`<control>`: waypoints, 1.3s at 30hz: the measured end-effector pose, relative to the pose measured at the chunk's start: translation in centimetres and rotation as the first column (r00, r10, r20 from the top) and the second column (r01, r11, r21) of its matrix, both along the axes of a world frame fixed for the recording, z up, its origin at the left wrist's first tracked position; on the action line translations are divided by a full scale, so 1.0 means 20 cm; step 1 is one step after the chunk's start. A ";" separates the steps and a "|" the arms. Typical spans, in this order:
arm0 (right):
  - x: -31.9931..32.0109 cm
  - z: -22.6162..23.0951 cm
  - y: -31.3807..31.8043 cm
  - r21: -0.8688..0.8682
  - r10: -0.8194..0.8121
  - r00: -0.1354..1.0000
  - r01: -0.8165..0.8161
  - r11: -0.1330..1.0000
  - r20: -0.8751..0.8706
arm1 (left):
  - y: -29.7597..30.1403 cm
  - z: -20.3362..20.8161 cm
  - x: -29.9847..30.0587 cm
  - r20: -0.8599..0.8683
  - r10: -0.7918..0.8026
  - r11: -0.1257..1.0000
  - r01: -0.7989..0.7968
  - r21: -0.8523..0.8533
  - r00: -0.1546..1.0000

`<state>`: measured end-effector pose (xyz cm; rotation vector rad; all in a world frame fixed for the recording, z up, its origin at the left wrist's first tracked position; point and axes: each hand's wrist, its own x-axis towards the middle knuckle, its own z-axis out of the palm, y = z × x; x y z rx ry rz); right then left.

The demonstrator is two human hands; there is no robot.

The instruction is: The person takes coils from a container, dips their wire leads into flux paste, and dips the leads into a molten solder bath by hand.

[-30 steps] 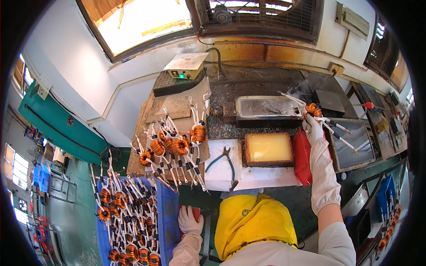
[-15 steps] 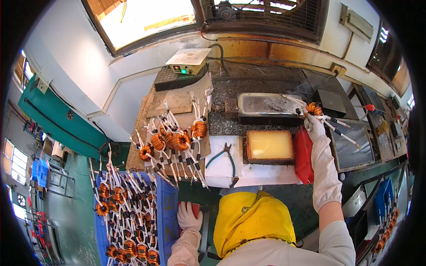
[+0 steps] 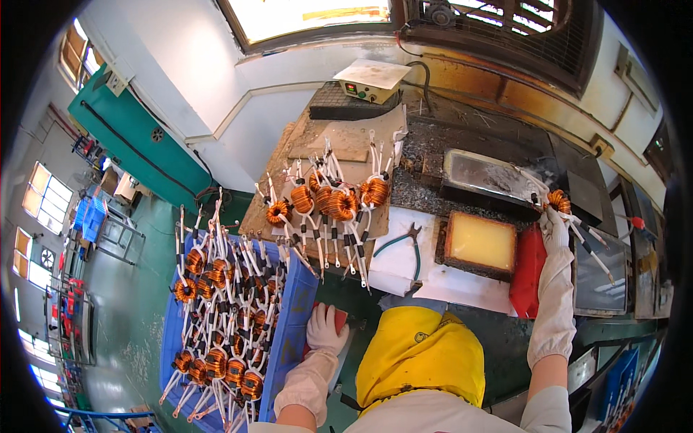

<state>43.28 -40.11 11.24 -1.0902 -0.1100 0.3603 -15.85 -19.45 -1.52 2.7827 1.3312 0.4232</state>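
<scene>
Shifted rightward in view, the bench (image 3: 469,121) bears a metal trough (image 3: 491,201) beside which the right hand (image 3: 554,226) has fingers closed around a copper coil (image 3: 558,201), which might drop if they loosen, while the left hand's (image 3: 326,330) grip I cannot tell.

At the back of the workbench (image 3: 473,124) sits a pale control box (image 3: 369,81) with a small lit display and a black cable (image 3: 427,79) behind it. Teal-handled pliers (image 3: 417,252) lie open on white paper (image 3: 465,287) near the front edge. Above are a bright window (image 3: 310,18) and a dark mesh grille (image 3: 538,50). A long green cabinet (image 3: 137,141) lines the left wall; beyond it, blue bins (image 3: 91,216) stand over a green floor (image 3: 133,310).
</scene>
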 end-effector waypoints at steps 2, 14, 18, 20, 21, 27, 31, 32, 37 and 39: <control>0.00 0.00 -0.01 -0.001 0.050 0.998 -0.050 0.999 0.041 | 0.00 0.00 0.01 0.007 0.007 1.000 -0.007 0.001 1.000; -0.04 0.04 0.02 -0.021 -0.035 0.999 0.035 0.999 -0.002 | 0.00 -0.01 0.00 0.021 0.005 1.000 -0.005 0.006 1.000; 0.01 -0.01 -0.01 0.015 0.022 0.999 -0.022 1.000 0.031 | 0.00 0.00 0.01 0.022 -0.003 1.000 0.003 0.005 1.000; 0.00 -0.01 -0.01 0.013 0.026 0.999 -0.027 1.000 0.039 | 0.00 0.01 0.01 0.024 -0.004 1.000 0.004 -0.004 1.000; 0.01 -0.01 -0.02 0.013 0.025 0.999 -0.026 1.000 0.039 | 0.00 0.01 0.01 0.024 -0.004 1.000 0.005 -0.004 1.000; -0.07 0.06 0.05 0.000 -0.057 0.998 0.057 0.998 -0.006 | 0.01 0.00 0.01 0.034 -0.006 1.000 0.005 0.015 0.999; -0.04 0.03 0.02 0.002 -0.034 0.999 0.034 0.999 0.036 | 0.00 0.01 0.01 0.036 -0.008 1.000 0.008 0.020 0.999; -0.04 0.01 0.02 0.017 -0.016 0.997 0.015 1.000 0.080 | 0.00 0.00 0.01 0.034 -0.007 1.000 0.007 0.017 0.999; 0.01 -0.02 -0.01 0.019 0.014 1.000 -0.015 1.000 0.028 | 0.00 0.00 0.00 0.025 -0.005 1.000 0.005 0.014 1.000; 0.04 -0.05 -0.03 0.024 0.059 0.998 -0.059 0.998 0.019 | 0.00 -0.01 0.00 0.026 -0.010 1.000 0.010 0.017 1.000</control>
